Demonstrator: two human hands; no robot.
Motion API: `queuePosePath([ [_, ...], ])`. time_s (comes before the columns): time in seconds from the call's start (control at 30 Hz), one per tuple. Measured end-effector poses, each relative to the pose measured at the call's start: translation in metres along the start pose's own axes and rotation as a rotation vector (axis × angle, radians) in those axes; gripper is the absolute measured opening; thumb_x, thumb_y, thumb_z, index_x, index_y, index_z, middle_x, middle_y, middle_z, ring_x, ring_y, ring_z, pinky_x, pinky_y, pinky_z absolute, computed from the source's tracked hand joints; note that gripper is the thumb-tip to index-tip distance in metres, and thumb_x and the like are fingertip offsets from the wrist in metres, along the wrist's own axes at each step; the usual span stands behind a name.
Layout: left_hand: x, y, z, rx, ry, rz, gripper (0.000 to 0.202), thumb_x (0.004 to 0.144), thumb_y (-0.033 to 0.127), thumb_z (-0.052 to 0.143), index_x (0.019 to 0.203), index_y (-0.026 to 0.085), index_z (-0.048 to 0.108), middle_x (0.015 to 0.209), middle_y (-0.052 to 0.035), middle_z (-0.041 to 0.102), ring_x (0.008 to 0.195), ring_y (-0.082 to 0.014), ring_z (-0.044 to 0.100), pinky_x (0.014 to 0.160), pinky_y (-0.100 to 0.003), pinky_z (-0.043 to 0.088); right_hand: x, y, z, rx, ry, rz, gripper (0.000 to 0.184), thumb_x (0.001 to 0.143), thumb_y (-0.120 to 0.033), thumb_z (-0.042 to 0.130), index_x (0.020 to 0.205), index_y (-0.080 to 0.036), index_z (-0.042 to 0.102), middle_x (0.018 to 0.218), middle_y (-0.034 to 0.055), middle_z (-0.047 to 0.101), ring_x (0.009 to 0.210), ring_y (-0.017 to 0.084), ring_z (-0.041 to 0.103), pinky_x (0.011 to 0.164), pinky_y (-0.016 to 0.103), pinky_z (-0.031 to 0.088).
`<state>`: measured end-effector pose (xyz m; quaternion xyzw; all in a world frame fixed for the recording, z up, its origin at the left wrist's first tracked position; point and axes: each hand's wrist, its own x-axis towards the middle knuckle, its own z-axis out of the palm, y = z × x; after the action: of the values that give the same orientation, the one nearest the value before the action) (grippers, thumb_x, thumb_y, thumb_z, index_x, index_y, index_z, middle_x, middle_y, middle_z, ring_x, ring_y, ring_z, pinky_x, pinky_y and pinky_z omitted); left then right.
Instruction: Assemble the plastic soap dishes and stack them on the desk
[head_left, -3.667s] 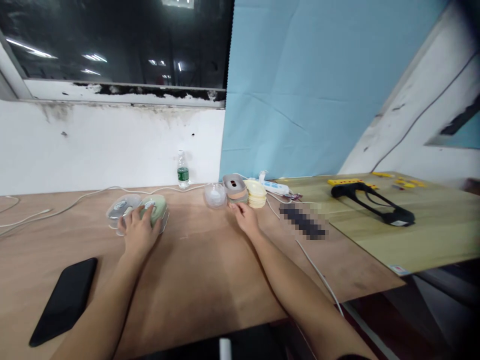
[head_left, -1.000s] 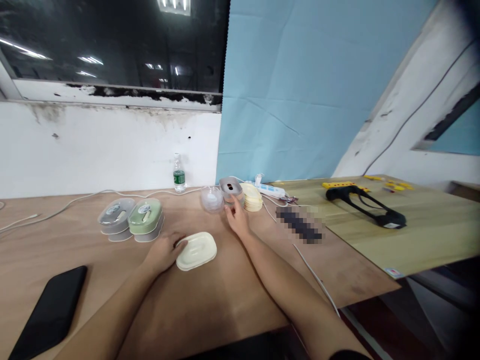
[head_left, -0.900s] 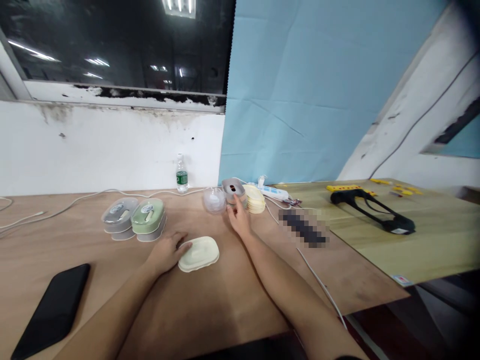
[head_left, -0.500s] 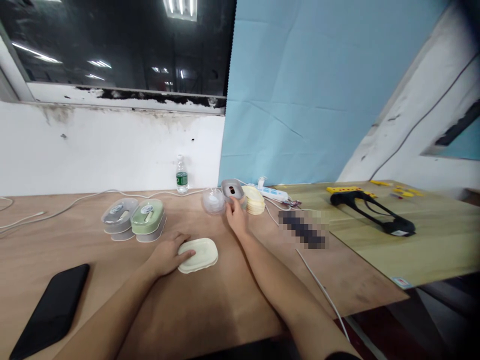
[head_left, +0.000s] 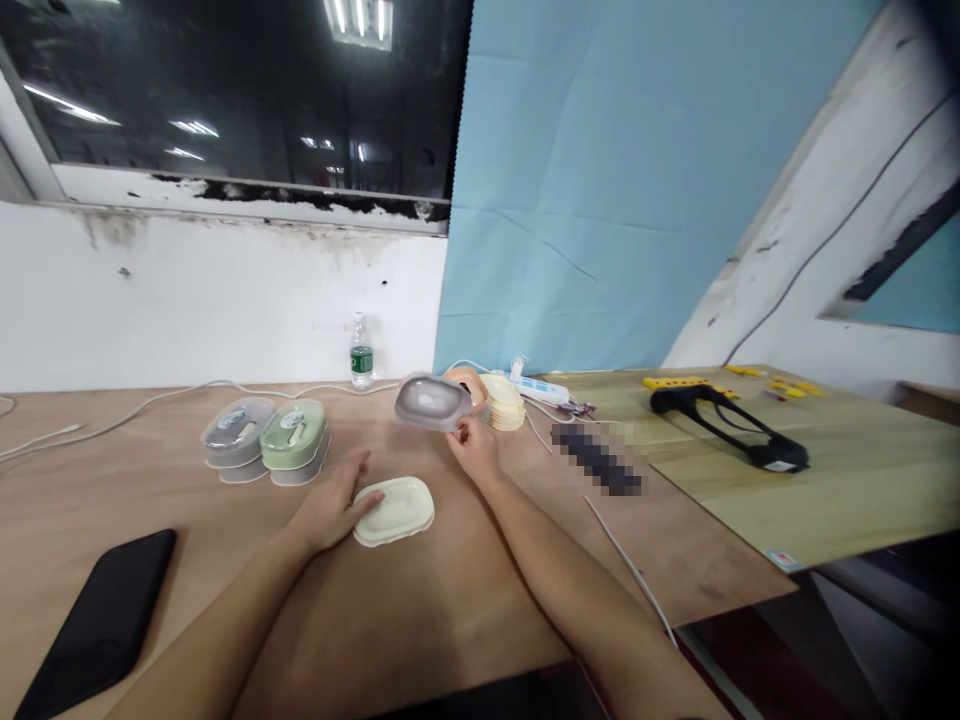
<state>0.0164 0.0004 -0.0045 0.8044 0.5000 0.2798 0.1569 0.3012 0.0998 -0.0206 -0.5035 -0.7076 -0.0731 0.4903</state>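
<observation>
My right hand (head_left: pixel 474 450) pinches the edge of a translucent grey plastic lid (head_left: pixel 431 402), tilted above the table. Behind that lid is a peach-coloured lid (head_left: pixel 472 383), partly covered. A stack of cream oval pieces (head_left: pixel 504 403) stands just to the right. My left hand (head_left: pixel 334 505) rests open on the table, its thumb over the left edge of a cream oval piece (head_left: pixel 401 512) that lies flat. Further left, a grey-lidded oval box (head_left: pixel 238 440) and a green-lidded oval box (head_left: pixel 295 440) sit side by side.
A water bottle (head_left: pixel 361 352) stands by the wall. A black phone (head_left: pixel 101 620) lies at the near left. A white power strip (head_left: pixel 541 390) with cables, a blurred-out dark object (head_left: pixel 600 460) and a black strap-like frame (head_left: pixel 731 430) are at the right.
The grey lid has come off the pile in my right hand and swung left, showing the peach lid beneath. It hides the clear plastic piece. My left thumb has slid toward the cream piece's edge.
</observation>
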Motion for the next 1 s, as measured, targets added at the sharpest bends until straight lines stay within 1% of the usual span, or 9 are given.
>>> queuePosePath([
  [0.1,0.000,-0.001,0.000,-0.070,0.102,-0.055,0.085,0.086,0.053,0.051,0.150,0.018,0.006,0.130,-0.0162,0.052,0.079,-0.0192,0.063,0.077,-0.037,0.052,-0.009,-0.018,-0.008,0.037,-0.102,-0.147,0.012,0.078,-0.034,0.057,0.080,-0.022,0.060,0.067,0.0023,0.060,0.060,0.017,0.055,0.062,0.028,0.044],
  [0.2,-0.001,0.002,-0.003,-0.106,0.208,-0.048,0.098,0.083,0.051,0.057,0.149,0.019,-0.007,0.131,-0.0155,0.051,0.077,-0.0178,0.061,0.074,-0.035,0.052,-0.014,-0.038,-0.015,0.159,-0.194,-0.298,0.012,0.081,-0.030,0.055,0.086,-0.021,0.061,0.079,0.0046,0.064,0.067,0.016,0.056,0.063,0.027,0.045],
  [0.4,-0.002,0.004,-0.007,-0.142,0.210,0.036,0.075,0.092,0.043,0.046,0.150,0.021,0.005,0.125,-0.0123,0.054,0.082,-0.0174,0.058,0.084,-0.039,0.048,-0.015,-0.056,-0.015,0.190,-0.262,-0.379,0.015,0.089,-0.027,0.053,0.080,-0.020,0.062,0.084,0.0047,0.065,0.076,0.014,0.057,0.070,0.025,0.043],
  [0.53,-0.004,0.017,-0.016,-0.119,0.217,0.252,0.059,0.093,0.047,0.039,0.146,0.023,0.025,0.131,-0.0131,0.050,0.108,-0.0245,0.052,0.097,-0.044,0.039,-0.018,-0.056,-0.006,0.147,-0.348,-0.305,0.014,0.087,-0.027,0.056,0.077,-0.019,0.063,0.074,0.0020,0.063,0.068,0.013,0.054,0.064,0.024,0.039],
  [0.6,-0.008,0.036,-0.020,-0.095,0.142,0.408,0.063,0.088,0.061,0.041,0.139,0.024,0.038,0.136,-0.0125,0.046,0.122,-0.0303,0.043,0.103,-0.047,0.033,-0.018,-0.055,-0.003,0.150,-0.393,-0.261,0.014,0.086,-0.027,0.058,0.077,-0.019,0.064,0.071,0.0008,0.063,0.066,0.012,0.053,0.062,0.023,0.037],
  [0.7,-0.017,0.071,-0.015,-0.060,-0.121,0.580,0.083,0.065,0.075,0.060,0.129,0.024,0.051,0.130,-0.0122,0.052,0.117,-0.0322,0.047,0.102,-0.046,0.033,-0.017,-0.052,-0.001,0.160,-0.400,-0.202,0.015,0.086,-0.028,0.058,0.077,-0.019,0.065,0.071,0.0008,0.064,0.067,0.012,0.053,0.064,0.023,0.037],
  [0.8,-0.027,0.094,-0.001,-0.065,-0.323,0.594,0.077,0.056,0.074,0.067,0.113,0.023,0.062,0.114,-0.0098,0.062,0.101,-0.0282,0.056,0.095,-0.042,0.038,-0.013,-0.048,-0.004,0.166,-0.375,-0.150,0.017,0.087,-0.030,0.056,0.078,-0.019,0.066,0.073,0.0016,0.065,0.069,0.013,0.054,0.066,0.024,0.039],
  [0.93,-0.031,0.097,0.012,-0.110,-0.389,0.562,0.075,0.054,0.069,0.073,0.113,0.023,0.062,0.112,-0.0074,0.064,0.099,-0.0268,0.058,0.094,-0.040,0.039,-0.011,-0.044,-0.007,0.172,-0.358,-0.110,0.017,0.086,-0.030,0.055,0.078,-0.019,0.066,0.074,0.0021,0.066,0.068,0.014,0.055,0.066,0.025,0.039],
  [1.0,-0.030,0.092,0.011,-0.130,-0.410,0.533,0.070,0.059,0.065,0.073,0.113,0.022,0.062,0.109,-0.0062,0.065,0.098,-0.0252,0.059,0.092,-0.038,0.041,-0.011,-0.044,-0.006,0.176,-0.358,-0.105,0.017,0.086,-0.030,0.055,0.079,-0.019,0.066,0.074,0.0023,0.066,0.068,0.014,0.055,0.066,0.025,0.039],
])
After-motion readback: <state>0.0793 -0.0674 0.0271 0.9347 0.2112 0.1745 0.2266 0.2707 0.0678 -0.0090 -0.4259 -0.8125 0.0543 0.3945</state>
